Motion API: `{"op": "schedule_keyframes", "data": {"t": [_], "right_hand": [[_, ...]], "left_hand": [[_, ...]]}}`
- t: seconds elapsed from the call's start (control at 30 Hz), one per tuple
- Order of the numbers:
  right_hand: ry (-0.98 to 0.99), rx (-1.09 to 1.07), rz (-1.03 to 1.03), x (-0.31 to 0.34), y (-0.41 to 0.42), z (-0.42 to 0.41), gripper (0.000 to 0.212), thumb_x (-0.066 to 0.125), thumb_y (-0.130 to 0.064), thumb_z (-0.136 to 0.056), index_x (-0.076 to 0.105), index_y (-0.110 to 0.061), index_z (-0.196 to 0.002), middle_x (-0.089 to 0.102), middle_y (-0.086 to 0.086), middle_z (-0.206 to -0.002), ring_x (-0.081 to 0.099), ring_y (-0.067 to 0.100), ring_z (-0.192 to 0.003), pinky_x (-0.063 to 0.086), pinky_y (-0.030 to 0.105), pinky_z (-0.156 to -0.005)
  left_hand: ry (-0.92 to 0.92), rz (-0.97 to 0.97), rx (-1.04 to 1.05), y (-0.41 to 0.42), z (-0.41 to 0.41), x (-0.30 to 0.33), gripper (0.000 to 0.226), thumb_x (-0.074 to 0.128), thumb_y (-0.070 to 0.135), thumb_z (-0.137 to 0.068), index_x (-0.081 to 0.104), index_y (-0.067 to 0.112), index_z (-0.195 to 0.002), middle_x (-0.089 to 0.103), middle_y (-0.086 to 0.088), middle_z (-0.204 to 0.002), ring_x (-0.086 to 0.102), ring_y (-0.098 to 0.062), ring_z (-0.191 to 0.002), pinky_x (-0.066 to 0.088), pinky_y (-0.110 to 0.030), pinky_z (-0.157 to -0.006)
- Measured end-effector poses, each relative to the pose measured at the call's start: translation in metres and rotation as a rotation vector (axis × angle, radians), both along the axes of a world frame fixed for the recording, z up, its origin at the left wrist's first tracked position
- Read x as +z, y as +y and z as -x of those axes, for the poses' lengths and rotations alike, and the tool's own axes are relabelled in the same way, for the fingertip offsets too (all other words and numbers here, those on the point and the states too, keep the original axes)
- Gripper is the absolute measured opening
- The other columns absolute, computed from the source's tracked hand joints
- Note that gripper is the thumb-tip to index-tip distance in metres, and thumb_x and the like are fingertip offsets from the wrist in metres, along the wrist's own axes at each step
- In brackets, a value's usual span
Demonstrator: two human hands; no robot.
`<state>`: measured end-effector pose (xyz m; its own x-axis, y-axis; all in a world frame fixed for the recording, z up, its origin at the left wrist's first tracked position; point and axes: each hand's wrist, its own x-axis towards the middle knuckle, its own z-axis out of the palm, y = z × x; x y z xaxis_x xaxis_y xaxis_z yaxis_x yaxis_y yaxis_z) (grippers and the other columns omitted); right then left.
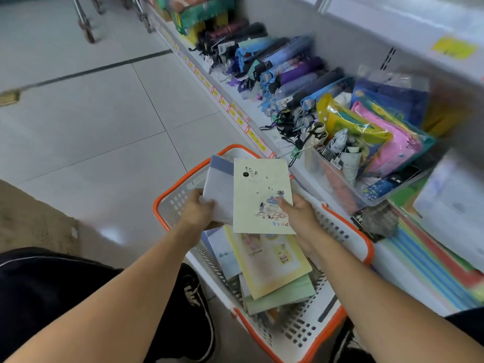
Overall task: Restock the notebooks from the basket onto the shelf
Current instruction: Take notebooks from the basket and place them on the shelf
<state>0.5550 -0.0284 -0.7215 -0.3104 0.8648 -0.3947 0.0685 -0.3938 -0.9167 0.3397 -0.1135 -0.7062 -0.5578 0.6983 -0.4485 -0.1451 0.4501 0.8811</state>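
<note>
Both forearms reached over the basket [340,224]; the left hand [196,212] gripped a pale blue notebook [218,189], while the right hand [298,213] pinched a cream notebook [259,189], its long axis pointing away toward the shelf [264,111] of umbrellas [296,74].

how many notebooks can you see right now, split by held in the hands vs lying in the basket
Held in the hands: 2, a blue-grey notebook in the left hand and a pale green illustrated notebook in the right hand.
Lying in the basket: at least 3 tell apart, a yellow notebook, a green notebook and a white-blue notebook; more below are hidden.
Total: 5 visible.
</note>
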Motion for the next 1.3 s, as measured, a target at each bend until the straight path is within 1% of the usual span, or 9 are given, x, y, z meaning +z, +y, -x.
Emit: {"op": "schedule_keyframes", "data": {"t": [0.13, 0.23, 0.37, 0.53, 0.77, 0.87, 1.03, 1.17, 1.3], "right_hand": [[0.116, -0.023, 0.058, 0.032, 0.005, 0.009, 0.034, 0.051, -0.023, -0.103, 0.051, -0.023, -0.136, 0.063, 0.000, -0.132, 0.062, 0.028, -0.118, 0.053, 0.057, -0.093], [0.291, -0.074, 0.066, 0.069, 0.011, 0.013, 0.022, 0.049, -0.017, -0.104, 0.052, -0.027, -0.123, 0.069, -0.004, -0.118, 0.071, 0.023, -0.100, 0.061, 0.051, -0.069], [0.288, -0.160, -0.117, 0.120, 0.020, 0.008, 0.026, 0.049, -0.011, -0.103, 0.052, -0.026, -0.124, 0.066, 0.001, -0.126, 0.066, 0.026, -0.111, 0.056, 0.056, -0.086], [0.351, -0.061, -0.180, 0.208, 0.030, -0.025, 0.031, 0.054, -0.016, -0.100, 0.052, -0.037, -0.123, 0.072, -0.007, -0.109, 0.075, 0.023, -0.081, 0.058, 0.044, -0.050], [0.603, -0.310, -0.355, 0.354, 0.094, -0.076, 0.027, 0.048, 0.005, -0.098, 0.056, -0.008, -0.120, 0.074, 0.012, -0.106, 0.075, 0.028, -0.085, 0.058, 0.029, -0.053], [0.668, -0.480, -0.279, 0.407, 0.153, -0.100, 0.019, 0.039, 0.013, -0.098, 0.054, 0.006, -0.108, 0.060, 0.025, -0.126, 0.065, 0.047, -0.104, 0.058, 0.028, -0.050], [0.537, -0.573, -0.237, 0.432, 0.244, -0.115, 0.025, 0.035, 0.012, -0.101, 0.045, 0.010, -0.124, 0.043, 0.028, -0.142, 0.055, 0.049, -0.115, 0.055, 0.030, -0.040], [0.274, -0.545, -0.324, 0.425, 0.287, -0.121, 0.038, 0.047, 0.017, -0.093, 0.044, 0.010, -0.131, 0.044, 0.022, -0.142, 0.058, 0.037, -0.114, 0.062, 0.032, -0.069], [-0.374, -0.460, -0.482, 0.406, 0.311, -0.127, 0.030, 0.066, -0.005, -0.091, 0.058, 0.007, -0.117, 0.065, 0.014, -0.096, 0.064, 0.022, -0.072, 0.053, 0.031, -0.059]], "left_hand": [[-0.157, -0.164, -0.088, 0.017, -0.017, 0.039, 0.019, 0.046, 0.019, -0.102, 0.055, 0.025, -0.118, 0.068, -0.009, -0.102, 0.067, -0.021, -0.071, 0.056, -0.030, -0.055], [-0.228, -0.248, -0.174, 0.030, -0.032, 0.069, 0.026, 0.035, 0.031, -0.105, 0.057, 0.030, -0.120, 0.074, 0.000, -0.106, 0.074, -0.018, -0.084, 0.059, -0.035, -0.064], [-0.300, -0.331, -0.271, 0.045, -0.052, 0.114, 0.036, 0.043, 0.053, -0.098, 0.061, 0.027, -0.116, 0.074, -0.003, -0.103, 0.073, -0.024, -0.090, 0.060, -0.041, -0.064], [-0.238, -0.510, -0.374, 0.081, -0.062, 0.186, 0.036, 0.062, 0.001, -0.089, 0.055, 0.022, -0.117, 0.074, 0.004, -0.097, 0.074, -0.023, -0.082, 0.057, -0.028, -0.049], [-0.382, -0.723, -0.644, 0.152, -0.102, 0.338, 0.034, 0.052, 0.043, -0.096, 0.057, 0.023, -0.124, 0.072, -0.003, -0.115, 0.071, -0.025, -0.102, 0.060, -0.033, -0.065], [-0.345, -0.695, -0.572, 0.175, -0.117, 0.377, 0.042, 0.049, 0.047, -0.098, 0.057, 0.017, -0.125, 0.074, -0.007, -0.110, 0.072, -0.025, -0.098, 0.060, -0.033, -0.063], [-0.262, -0.552, -0.535, 0.196, -0.118, 0.372, 0.038, 0.049, 0.045, -0.099, 0.061, 0.015, -0.117, 0.074, -0.008, -0.106, 0.074, -0.023, -0.089, 0.059, -0.030, -0.060], [-0.221, -0.495, -0.506, 0.211, -0.114, 0.365, 0.035, 0.051, 0.044, -0.098, 0.062, 0.015, -0.114, 0.076, -0.006, -0.097, 0.075, -0.021, -0.084, 0.061, -0.032, -0.064], [-0.213, -0.475, -0.497, 0.225, -0.117, 0.365, 0.035, 0.050, 0.042, -0.099, 0.063, 0.015, -0.115, 0.076, -0.006, -0.099, 0.074, -0.021, -0.087, 0.058, -0.031, -0.063]]}}
